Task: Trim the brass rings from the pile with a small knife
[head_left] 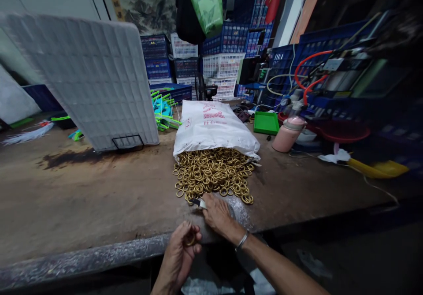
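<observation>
At the table's front edge my left hand [180, 248] is closed, its curled fingers pinching a brass-coloured ring [191, 240]. Just ahead and to the right, my right hand [217, 212] grips a small knife [198, 203] with a pale handle and a dark blade pointing left. That hand lies against the near side of a heap of matching rings [211, 176]. The heap spills out of the open mouth of a white woven sack [214, 125] lying on the table. Clear plastic film [240, 211] covers the tabletop beside my right wrist.
A padded grey board [95, 83] stands at left on the wooden table [109, 198]. Bright green hangers [163, 114] lie behind. To the right are a green tray [266, 123], a pink bottle [288, 135] and a yellow scoop-like piece [380, 168]. Stacked crates [223, 65] stand at the back.
</observation>
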Available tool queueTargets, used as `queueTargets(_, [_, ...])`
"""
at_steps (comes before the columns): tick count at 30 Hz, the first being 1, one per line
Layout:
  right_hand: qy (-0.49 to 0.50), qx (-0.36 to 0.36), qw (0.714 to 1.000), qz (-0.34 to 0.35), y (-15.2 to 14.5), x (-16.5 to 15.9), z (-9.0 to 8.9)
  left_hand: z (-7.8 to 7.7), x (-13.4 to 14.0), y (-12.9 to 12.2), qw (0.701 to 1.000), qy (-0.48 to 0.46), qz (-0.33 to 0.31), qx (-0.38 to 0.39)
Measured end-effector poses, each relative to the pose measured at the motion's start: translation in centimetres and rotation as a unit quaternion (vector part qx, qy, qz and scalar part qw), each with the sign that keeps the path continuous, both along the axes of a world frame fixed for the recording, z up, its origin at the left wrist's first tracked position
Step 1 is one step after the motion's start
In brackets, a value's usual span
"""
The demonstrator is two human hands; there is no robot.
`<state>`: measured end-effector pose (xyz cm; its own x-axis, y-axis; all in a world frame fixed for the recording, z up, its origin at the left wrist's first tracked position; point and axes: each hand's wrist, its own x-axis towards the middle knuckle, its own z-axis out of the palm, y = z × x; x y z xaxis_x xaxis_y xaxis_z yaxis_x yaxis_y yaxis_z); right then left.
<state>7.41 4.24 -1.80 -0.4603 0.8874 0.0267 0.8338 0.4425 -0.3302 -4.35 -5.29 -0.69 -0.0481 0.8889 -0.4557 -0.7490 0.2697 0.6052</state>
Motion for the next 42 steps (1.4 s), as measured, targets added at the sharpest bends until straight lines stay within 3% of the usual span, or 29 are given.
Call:
queueTargets(7, [0.060, 0.000, 0.998, 0.023, -0.3, 2.8, -0.7, 0.0, 1.3, 1.8, 0.991, 0.130, -0.030, 0.009])
queueTargets(14, [0.113, -0.021, 0.992, 0.061, -1.2, 3.9, -0.2, -0.3, 2.5, 3.4, 0.947, 0.298, -0.106, 0.051])
queueTargets(17, [0.163, -0.053, 0.984, 0.040, -1.5, 3.7, 0.6, -0.2, 2.5, 3.6, 0.937, 0.329, -0.109, 0.048])
queueTargets(22, [0.319, -0.162, 0.932, -0.061, -1.5, 3.5, 1.4, -0.1, 2.9, 3.5, 0.939, 0.337, -0.063, 0.024])
queueTargets(25, [0.372, -0.249, 0.891, -0.074, -1.7, 3.4, 1.0, -0.1, 3.5, 3.3, 0.932, 0.357, -0.027, 0.050])
queueTargets(29, [0.406, -0.276, 0.868, -0.076, -1.7, 3.2, 0.6, 0.0, 4.0, 3.0, 0.911, 0.396, -0.010, 0.117])
queueTargets(32, [0.402, -0.270, 0.871, -0.080, -1.6, 3.0, 0.9, -0.1, 3.8, 2.9, 0.925, 0.368, -0.046, 0.088])
queueTargets(37, [0.336, -0.176, 0.923, -0.061, -1.8, 2.9, 2.1, -0.4, 3.0, 2.8, 0.954, 0.273, -0.117, 0.044])
queueTargets(42, [0.344, -0.191, 0.918, -0.042, -1.8, 3.1, 2.2, 0.2, 2.9, 2.4, 0.964, 0.232, -0.112, 0.062])
